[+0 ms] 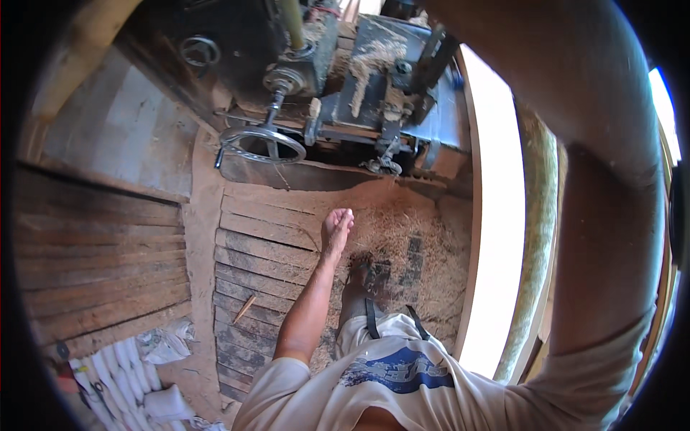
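My left hand (pixel 338 226) is held out over the dusty plank floor with its fingers curled closed; I see nothing in it. Above it in the head view are the machine's large metal handwheel (pixel 291 154), a smaller crank (pixel 388 164) and a grey machine bed (pixel 438 126) strewn with wood shavings. My right arm (pixel 604 215) is raised along the right side and fills much of it; its hand is out of view beyond the upper edge.
Plank boards (pixel 100 251) and a grey panel (pixel 122 129) stand at the left, with white sacks (pixel 126 373) at the lower left. A loose wood stick (pixel 244 309) lies on the floor. A bright opening with a pale post (pixel 528 251) runs down the right.
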The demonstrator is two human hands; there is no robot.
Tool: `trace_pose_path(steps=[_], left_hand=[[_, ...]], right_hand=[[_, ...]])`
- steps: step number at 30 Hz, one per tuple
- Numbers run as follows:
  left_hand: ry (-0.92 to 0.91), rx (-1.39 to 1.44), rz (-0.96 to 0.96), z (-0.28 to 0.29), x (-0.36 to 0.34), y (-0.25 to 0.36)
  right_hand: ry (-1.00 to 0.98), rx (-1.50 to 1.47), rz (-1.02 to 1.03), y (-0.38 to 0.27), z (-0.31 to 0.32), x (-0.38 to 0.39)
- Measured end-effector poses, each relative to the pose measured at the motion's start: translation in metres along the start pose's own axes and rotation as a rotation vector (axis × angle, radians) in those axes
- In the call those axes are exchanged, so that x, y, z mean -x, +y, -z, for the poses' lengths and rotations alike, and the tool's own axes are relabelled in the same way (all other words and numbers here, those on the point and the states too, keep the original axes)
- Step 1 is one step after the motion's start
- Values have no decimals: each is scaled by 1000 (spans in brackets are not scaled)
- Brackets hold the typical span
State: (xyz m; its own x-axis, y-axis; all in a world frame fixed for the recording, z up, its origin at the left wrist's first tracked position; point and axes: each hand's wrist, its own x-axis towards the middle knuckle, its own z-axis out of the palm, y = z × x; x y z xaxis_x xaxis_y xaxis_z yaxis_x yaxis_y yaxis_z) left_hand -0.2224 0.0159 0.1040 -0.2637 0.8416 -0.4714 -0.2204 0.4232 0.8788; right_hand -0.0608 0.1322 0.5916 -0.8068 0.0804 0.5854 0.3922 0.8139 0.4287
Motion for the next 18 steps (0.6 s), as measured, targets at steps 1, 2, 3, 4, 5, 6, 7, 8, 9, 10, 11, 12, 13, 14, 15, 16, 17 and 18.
trace_pose_path(steps=[1,2,3,4,5,6,7,8,9,10,11,12,13,14,15,16,17,18], left_hand=[[-70,-29,-33,-16,-12,-7],[-114,-90,3,-28,-23,-15],[-136,-110,49,-41,-31,-14],[-135,-172,-18,-48,-38,-7],[-180,-279,-181,-58,-45,-2],[-246,-408,-433,-69,-48,15],[-319,-530,-712,-80,-58,33],[-391,-665,-1026,-90,-74,55],[-485,-766,-1310,-109,-94,74],[-588,-867,-1502,-125,-116,83],[-695,-973,-1636,-140,-143,83],[-817,-1060,-1697,-158,-166,77],[-927,-1136,-1781,-173,-182,82],[-959,-1194,-1848,-184,-196,81],[-1008,-1237,-1905,-198,-206,76],[-858,-1220,-1881,-211,-208,67],[-708,-1204,-1824,-215,-208,54],[-358,-1056,-1543,-220,-212,40]], right_hand=[[19,-54,-5,-14,0,12],[42,-133,-28,-34,-12,26],[102,-220,-34,-45,-26,37],[175,-318,-53,-58,-47,53],[256,-441,-83,-68,-71,70],[344,-540,-143,-79,-87,92],[415,-636,-242,-87,-111,119],[465,-731,-390,-97,-135,151],[422,-759,-699,-114,-159,206],[377,-809,-1002,-131,-185,260],[325,-796,-1479,-153,-214,301],[560,-759,-1791,-175,-255,335],[594,-677,-1938,-186,-288,367],[583,-664,-1942,-192,-315,383],[661,-677,-1971,-197,-346,393],[597,-586,-1899,-201,-373,404],[570,-552,-1775,-199,-386,398],[577,-550,-1725,-194,-401,391]])
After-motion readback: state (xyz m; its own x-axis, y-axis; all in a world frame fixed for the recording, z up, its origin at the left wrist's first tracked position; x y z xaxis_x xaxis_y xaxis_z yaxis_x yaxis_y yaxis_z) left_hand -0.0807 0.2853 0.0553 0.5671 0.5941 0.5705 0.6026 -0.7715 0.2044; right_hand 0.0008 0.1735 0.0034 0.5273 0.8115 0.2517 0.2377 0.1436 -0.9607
